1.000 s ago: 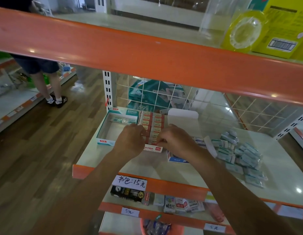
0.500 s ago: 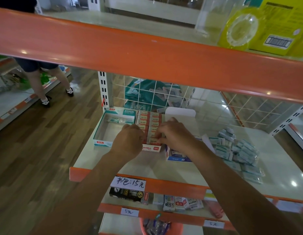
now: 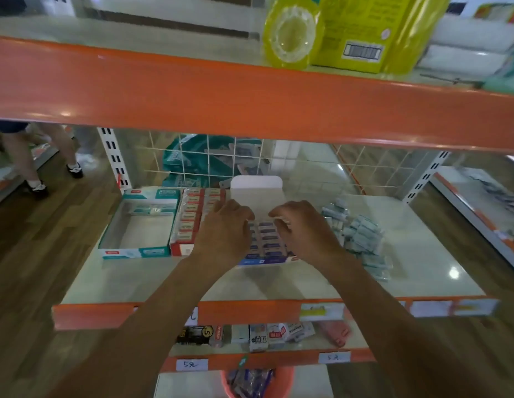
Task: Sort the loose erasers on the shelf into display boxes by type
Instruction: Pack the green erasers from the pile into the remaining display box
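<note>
Both hands hover over the blue display box [image 3: 264, 261] in the middle of the shelf [image 3: 163, 280]. The left hand [image 3: 224, 234] and right hand [image 3: 304, 231] have their fingers bent down onto the rows of erasers inside it. I cannot tell whether either grip holds an eraser. A red box [image 3: 189, 219] full of erasers sits just left of the blue one, with a nearly empty teal box [image 3: 135, 251] beside it. The loose erasers [image 3: 362, 237] lie piled just right of the right hand.
</note>
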Tool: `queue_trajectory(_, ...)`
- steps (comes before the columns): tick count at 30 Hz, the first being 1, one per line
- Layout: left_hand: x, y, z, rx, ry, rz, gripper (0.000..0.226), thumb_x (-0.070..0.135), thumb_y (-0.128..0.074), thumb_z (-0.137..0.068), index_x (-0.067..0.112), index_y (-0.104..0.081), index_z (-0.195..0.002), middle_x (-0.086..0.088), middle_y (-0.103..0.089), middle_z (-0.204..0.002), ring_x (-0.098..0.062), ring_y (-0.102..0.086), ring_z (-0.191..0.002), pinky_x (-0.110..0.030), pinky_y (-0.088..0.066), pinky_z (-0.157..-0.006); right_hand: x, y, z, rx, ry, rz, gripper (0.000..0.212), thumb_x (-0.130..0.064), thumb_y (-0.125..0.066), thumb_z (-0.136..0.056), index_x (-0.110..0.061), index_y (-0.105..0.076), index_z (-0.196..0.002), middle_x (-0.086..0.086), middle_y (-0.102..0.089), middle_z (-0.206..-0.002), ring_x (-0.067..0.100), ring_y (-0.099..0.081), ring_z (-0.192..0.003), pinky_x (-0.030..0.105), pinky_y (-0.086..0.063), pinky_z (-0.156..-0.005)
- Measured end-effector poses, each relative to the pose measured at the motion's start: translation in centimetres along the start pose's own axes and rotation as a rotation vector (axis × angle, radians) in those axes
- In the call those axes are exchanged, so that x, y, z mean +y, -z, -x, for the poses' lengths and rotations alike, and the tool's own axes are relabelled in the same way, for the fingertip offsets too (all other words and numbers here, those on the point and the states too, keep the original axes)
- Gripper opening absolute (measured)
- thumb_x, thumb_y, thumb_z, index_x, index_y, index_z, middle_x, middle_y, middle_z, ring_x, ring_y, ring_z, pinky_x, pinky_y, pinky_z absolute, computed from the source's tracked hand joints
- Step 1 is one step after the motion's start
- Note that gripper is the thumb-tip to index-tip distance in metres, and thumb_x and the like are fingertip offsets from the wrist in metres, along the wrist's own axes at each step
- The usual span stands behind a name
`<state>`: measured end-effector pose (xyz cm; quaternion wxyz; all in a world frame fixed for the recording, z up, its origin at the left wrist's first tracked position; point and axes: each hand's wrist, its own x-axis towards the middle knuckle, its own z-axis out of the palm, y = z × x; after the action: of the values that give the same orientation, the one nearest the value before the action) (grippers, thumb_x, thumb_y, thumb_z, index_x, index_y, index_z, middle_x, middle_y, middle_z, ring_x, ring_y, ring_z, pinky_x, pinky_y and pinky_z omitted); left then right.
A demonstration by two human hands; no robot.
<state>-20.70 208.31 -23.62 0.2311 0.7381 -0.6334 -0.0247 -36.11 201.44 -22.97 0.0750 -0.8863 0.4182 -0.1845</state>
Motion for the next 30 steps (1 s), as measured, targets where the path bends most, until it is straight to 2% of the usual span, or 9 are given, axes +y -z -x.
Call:
queue_trajectory(3,3.7,-1.3,-0.7,-0.042,-0.088,0.004,0.023,0.023,-0.046,-0.096,0.02,-0.061,-0.113,0.0,-0.056,-0.118,-0.017,-0.048,-0.11,-0.031,-0.044,-0.095,2.8,1.3,1.6,0.02,-0.067,-0.025,0.02,-0.014,-0.056,-0.09,-0.016,-0.072,-0.104,0.005,-0.072,-0.101,0.023,-0.064,-0.092,0.036,-0.053,-0.079)
queue_trajectory(5,6.1,-2.1,-1.0,-0.072,-0.136,0.02,0.024,0.021,-0.046,-0.095,0.021,-0.062,-0.114,0.0,-0.056,-0.118,-0.019,-0.047,-0.112,-0.034,-0.044,-0.096,4.8,2.0,2.9,0.036,-0.106,-0.044,0.021,-0.013,-0.056,-0.087,-0.017,-0.073,-0.1,0.006,-0.072,-0.097,0.025,-0.066,-0.089,0.036,-0.054,-0.076)
queue_trajectory(11,11.3,-4.4,-1.9,-0.178,-0.27,-0.001,0.026,0.019,-0.046,-0.093,0.018,-0.063,-0.113,-0.001,-0.061,-0.113,-0.023,-0.044,-0.114,-0.035,-0.043,-0.091,10.1,3.4,6.8,0.064,-0.233,0.043,0.022,-0.013,-0.058,-0.088,-0.015,-0.072,-0.106,0.008,-0.069,-0.106,0.029,-0.057,-0.103,0.038,-0.049,-0.086)
queue_trajectory(13,12.6,-5.4,-2.5,-0.212,-0.284,-0.051,0.027,0.015,-0.048,-0.092,0.019,-0.062,-0.115,-0.001,-0.061,-0.114,-0.023,-0.044,-0.115,-0.034,-0.044,-0.09,11.8,3.6,7.6,0.065,-0.255,0.061,0.021,-0.012,-0.061,-0.086,-0.014,-0.071,-0.105,0.008,-0.067,-0.108,0.03,-0.056,-0.105,0.04,-0.049,-0.084)
queue_trajectory(19,14.1,-8.9,-4.2,-0.291,-0.279,-0.131,0.037,0.011,-0.054,-0.086,0.024,-0.059,-0.121,-0.005,-0.057,-0.118,-0.028,-0.049,-0.112,-0.038,-0.047,-0.087,14.6,3.3,8.6,0.001,-0.328,0.114,0.035,-0.018,-0.063,-0.086,-0.015,-0.064,-0.121,0.008,-0.061,-0.121,0.03,-0.051,-0.11,0.036,-0.045,-0.086)
queue_trajectory(26,14.1,-10.0,-4.5,-0.332,-0.288,-0.196,0.029,0.006,-0.057,-0.088,0.014,-0.062,-0.114,-0.008,-0.059,-0.116,-0.027,-0.055,-0.111,-0.039,-0.051,-0.086,15.5,3.3,7.6,-0.11,-0.36,0.146,0.034,-0.024,-0.054,-0.091,-0.014,-0.062,-0.123,0.015,-0.055,-0.119,0.031,-0.048,-0.109,0.036,-0.044,-0.089)
queue_trajectory(30,14.0,-10.0,-4.9,-0.346,-0.279,-0.21,0.022,0.006,-0.057,-0.087,0.006,-0.065,-0.107,-0.011,-0.061,-0.108,-0.026,-0.058,-0.1,-0.038,-0.053,-0.083,15.1,3.7,6.9,-0.175,-0.392,0.122,0.036,-0.024,-0.055,-0.092,-0.018,-0.057,-0.128,0.014,-0.054,-0.121,0.03,-0.047,-0.112,0.035,-0.043,-0.089)
